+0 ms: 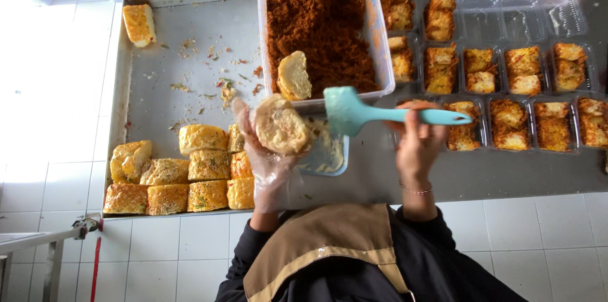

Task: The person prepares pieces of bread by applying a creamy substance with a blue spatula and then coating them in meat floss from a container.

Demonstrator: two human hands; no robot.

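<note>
My left hand (269,162), in a clear plastic glove, holds a round bread piece (280,128) coated with pale spread. My right hand (418,147), bare with a thin bracelet, grips the handle of a light blue spatula (354,112), whose blade sits beside the bread. Under the bread stands a small tub of pale spread (326,153), partly hidden. Behind it a clear tub of brown floss (320,29) has another bread piece (294,76) lying in it.
A metal tray (171,80) at left carries a block of baked bread pieces (183,172), one lone piece (139,24) and crumbs. At right, clear compartment trays (506,99) hold several floss-topped pieces. White floor tiles lie beyond the counter.
</note>
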